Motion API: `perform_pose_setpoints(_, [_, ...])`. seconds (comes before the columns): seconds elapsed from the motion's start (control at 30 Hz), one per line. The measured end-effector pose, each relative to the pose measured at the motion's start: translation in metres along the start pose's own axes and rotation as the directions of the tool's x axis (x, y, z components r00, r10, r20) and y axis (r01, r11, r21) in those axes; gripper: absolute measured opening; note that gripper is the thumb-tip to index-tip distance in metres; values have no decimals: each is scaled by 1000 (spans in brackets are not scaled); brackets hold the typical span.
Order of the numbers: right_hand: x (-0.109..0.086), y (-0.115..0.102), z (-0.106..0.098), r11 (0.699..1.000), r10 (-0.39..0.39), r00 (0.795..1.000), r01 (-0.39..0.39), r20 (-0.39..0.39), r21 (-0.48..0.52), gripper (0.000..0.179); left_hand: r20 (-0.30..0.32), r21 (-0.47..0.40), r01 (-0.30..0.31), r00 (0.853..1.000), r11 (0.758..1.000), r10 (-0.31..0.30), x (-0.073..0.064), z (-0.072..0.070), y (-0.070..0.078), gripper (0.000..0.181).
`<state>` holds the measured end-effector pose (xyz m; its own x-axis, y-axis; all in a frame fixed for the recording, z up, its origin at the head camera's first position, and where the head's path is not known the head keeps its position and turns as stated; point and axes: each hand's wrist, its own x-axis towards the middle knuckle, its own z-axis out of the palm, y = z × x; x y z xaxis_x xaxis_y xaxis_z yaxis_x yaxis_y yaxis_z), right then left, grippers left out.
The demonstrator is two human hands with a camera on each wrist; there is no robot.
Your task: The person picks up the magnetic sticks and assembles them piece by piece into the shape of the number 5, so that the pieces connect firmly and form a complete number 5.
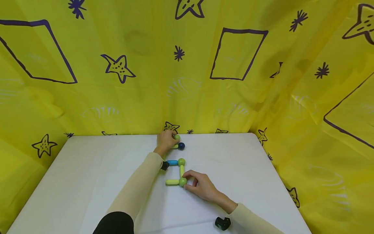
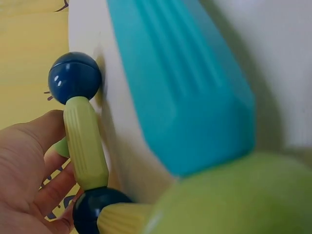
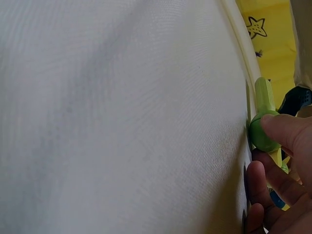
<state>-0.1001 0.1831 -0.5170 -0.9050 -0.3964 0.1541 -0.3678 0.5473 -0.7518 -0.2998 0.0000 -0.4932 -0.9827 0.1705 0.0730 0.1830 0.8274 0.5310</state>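
Note:
In the head view my left hand [image 1: 166, 142] reaches to the far side of the table and pinches a green ball [image 1: 177, 137]. Beside it lies a dark blue ball [image 1: 181, 146] joined to a yellow-green stick [image 1: 174, 146]. The left wrist view has the left hand [image 2: 24, 170] behind a yellow-green stick [image 2: 87, 141] between two dark blue balls; its held ball is mostly hidden. Thumb and fingers of my right hand [image 1: 204, 188] grip the nearer green ball [image 1: 182, 182], which carries two yellow-green sticks. One leads up to another green ball [image 1: 181, 162] with a blue stick [image 1: 172, 162].
A white table [image 1: 251, 169] bears the pieces. Yellow curtain [image 1: 146, 97] with drawn stars hangs behind it and along the right side. Black wrist devices are on both sleeves, one [image 1: 222, 223] near the front of the table. My left forearm crosses the table's middle.

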Motion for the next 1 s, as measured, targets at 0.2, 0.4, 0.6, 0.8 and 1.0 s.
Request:
perform_pose_setpoints(0.2, [2,-2,1,1000,4,1000,-4,9,-8,29,-24,-74,-51,999,996,49,-4,-12,-6,37])
perform_pose_setpoints(0.4, [2,0,1,1000,15,1000,-14,13,-14,29,-10,-225,-107,994,968,107,-14,-28,-9,34])
perform_pose_setpoints(0.6, [1,3,1,1000,2,1000,-2,9,-17,29,-57,-318,-180,984,931,171,-32,-43,-20,36])
perform_pose_setpoints(0.8, [1,3,2,999,-32,999,31,-11,-18,30,-123,-339,-236,971,911,206,-55,-57,-34,34])
perform_pose_setpoints(1.0, [1,2,3,1000,-14,1000,14,-2,-7,30,-109,-386,-241,970,890,216,-87,-68,-46,30])
